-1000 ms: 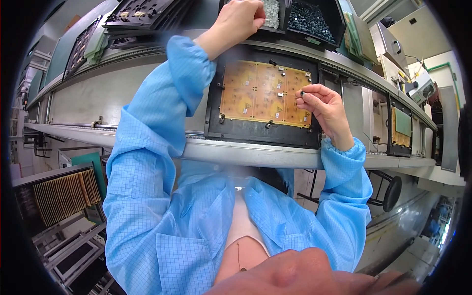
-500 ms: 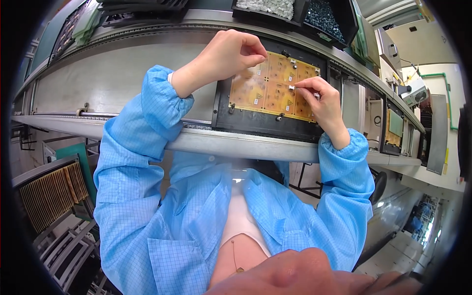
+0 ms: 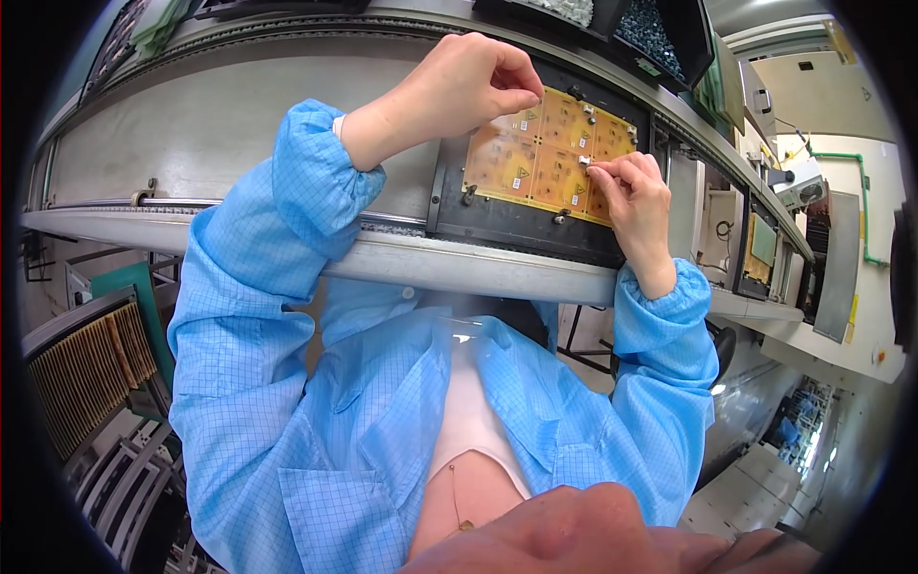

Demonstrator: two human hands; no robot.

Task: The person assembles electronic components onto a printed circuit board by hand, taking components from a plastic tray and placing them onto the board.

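Note:
A yellow-orange circuit board panel (image 3: pixel 550 148), divided into several sections with printed labels, lies in a black carrier frame (image 3: pixel 449 215). My left hand (image 3: pixel 469 86) is held over its far left part, thumb and finger pinched together. Whatever sits in that pinch is too small or hidden to make out. Over the right half, my right hand (image 3: pixel 639 206) has thumb and forefinger closed at a small white connector (image 3: pixel 584 161), low against the board. Another small white part (image 3: pixel 588 110) stands farther back on the panel. Dark clamps (image 3: pixel 559 218) line the carrier's edge.
Black bins with white parts (image 3: pixel 569 8) and dark blue parts (image 3: pixel 650 33) stand beyond the rail. A metal front rail (image 3: pixel 478 268) runs between me and the carrier. A slotted rack (image 3: pixel 91 373) stands at lower left, another green board (image 3: pixel 763 239) at right.
The view has shifted, so board and carrier appear farther right and higher. My right fingertips sit slightly lower against the white connector. My left hand stays pinched over the far left part.

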